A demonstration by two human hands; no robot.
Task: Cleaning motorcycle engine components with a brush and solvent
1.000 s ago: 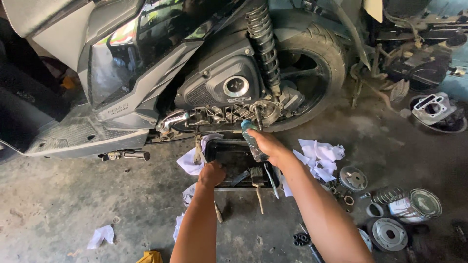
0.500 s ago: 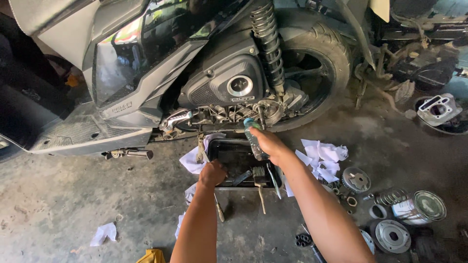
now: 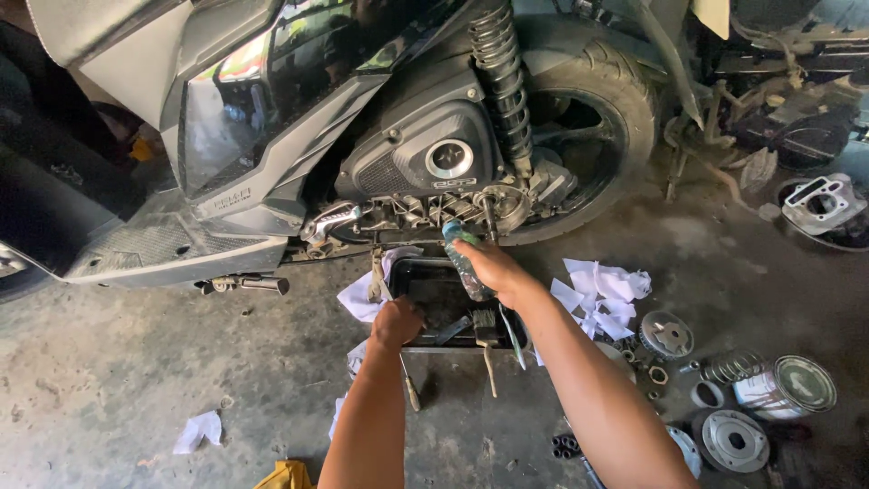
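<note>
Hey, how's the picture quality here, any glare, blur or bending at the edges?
Head view: daylight, sharp overall; bright reflections glare off the scooter's glossy side panel; wide lens bends the edges; deep shadow under the scooter; right hand with its bottle and left hand are clear, not blurred.

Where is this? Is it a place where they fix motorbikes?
Most likely, yes: a scooter repair workshop. A scooter stands on stained concrete, a black drain tray sits under its engine, and loose metal engine parts lie scattered about.
</note>
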